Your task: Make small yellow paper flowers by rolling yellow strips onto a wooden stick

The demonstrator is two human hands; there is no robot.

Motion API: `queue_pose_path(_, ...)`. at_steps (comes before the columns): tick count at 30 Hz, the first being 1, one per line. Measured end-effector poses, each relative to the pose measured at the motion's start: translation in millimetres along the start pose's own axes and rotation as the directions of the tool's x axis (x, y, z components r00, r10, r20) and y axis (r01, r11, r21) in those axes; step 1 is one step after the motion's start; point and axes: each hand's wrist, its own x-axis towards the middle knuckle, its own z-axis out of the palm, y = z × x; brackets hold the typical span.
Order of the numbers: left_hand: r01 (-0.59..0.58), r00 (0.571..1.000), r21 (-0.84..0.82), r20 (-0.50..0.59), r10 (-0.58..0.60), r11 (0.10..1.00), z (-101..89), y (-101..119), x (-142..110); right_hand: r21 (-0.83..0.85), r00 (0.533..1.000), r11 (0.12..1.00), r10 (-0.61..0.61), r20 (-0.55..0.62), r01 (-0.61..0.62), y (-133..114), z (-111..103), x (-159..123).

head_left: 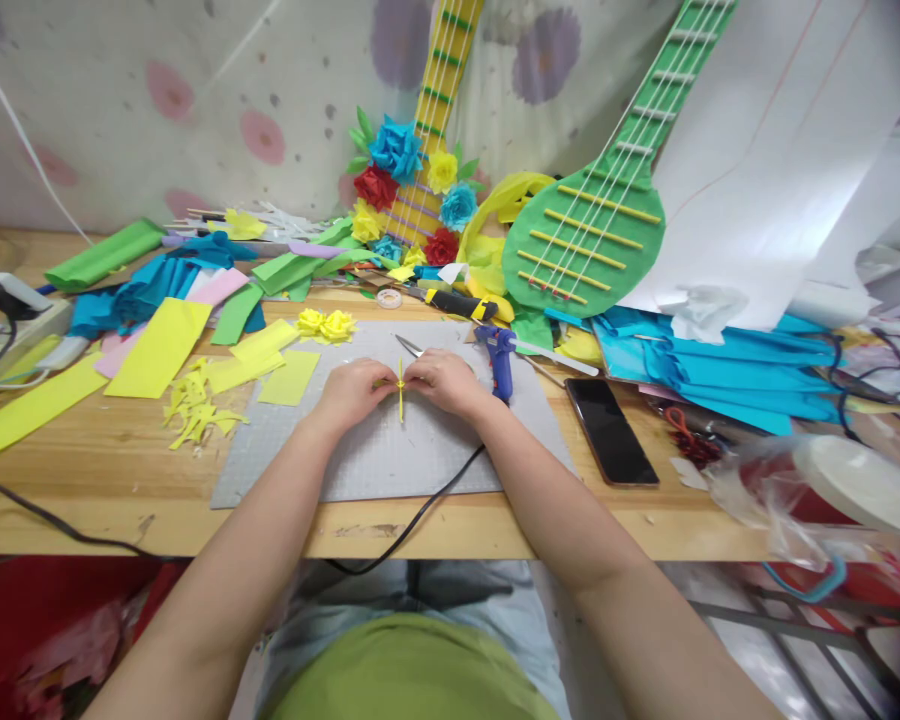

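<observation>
Your left hand (355,390) and right hand (445,381) meet in front of you, each pinching the middle of a small yellow paper piece (401,392) between thumb and fingers. The piece lies directly between your fingertips, neither hand clearly nearer. Its long axis points away from you, across the line joining your hands, so one end sticks out beyond the fingers and the other toward your body. You see it nearly edge-on; whether it touches the gray mat (285,478) below, you cannot tell. The scissors (409,346) lie just beyond your fingers, tip pointing away to the left, so room past the far end is tight. On the near side, bare mat opens between your forearms, down to its front edge and the table (570,532) edge behind that. A black cord (450,487) crosses that near edge of the mat by your right forearm. To your left, a yellow square (290,378) sits near the hand and yellow flowers (326,325) farther off; scraps (195,408) lie past the mat's left side. To your right, the blue glue gun (499,362) stands near your hand, with the phone (613,432) farther out, beyond the mat.
</observation>
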Motion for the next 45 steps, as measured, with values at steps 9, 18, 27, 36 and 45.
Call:
queue_pose_path(9,0.087,0.996,0.018,0.008,-0.087,0.996,-0.1,3,0,-0.028,0.999,0.999,0.039,0.036,-0.038,-4,-4,-1)
queue_pose_path(18,0.16,0.987,-0.01,0.001,-0.16,0.987,-7.7,0,0,-0.003,0.992,0.993,0.121,0.048,-0.121,-1,-5,-1)
queue_pose_path(27,0.242,0.97,-0.075,0.011,-0.242,0.967,-11.9,-9,-1,0.035,0.988,0.987,0.155,0.025,-0.156,4,-3,-2)
queue_pose_path(36,0.306,0.95,-0.242,0.018,-0.311,0.921,-13.1,-26,-3,0.014,0.976,0.976,0.218,0.008,-0.218,11,-10,-4)
queue_pose_path(45,0.217,0.942,-0.346,-0.17,-0.288,0.913,-16.9,-19,-2,0.017,0.975,0.975,0.219,0.034,-0.22,7,-7,-3)
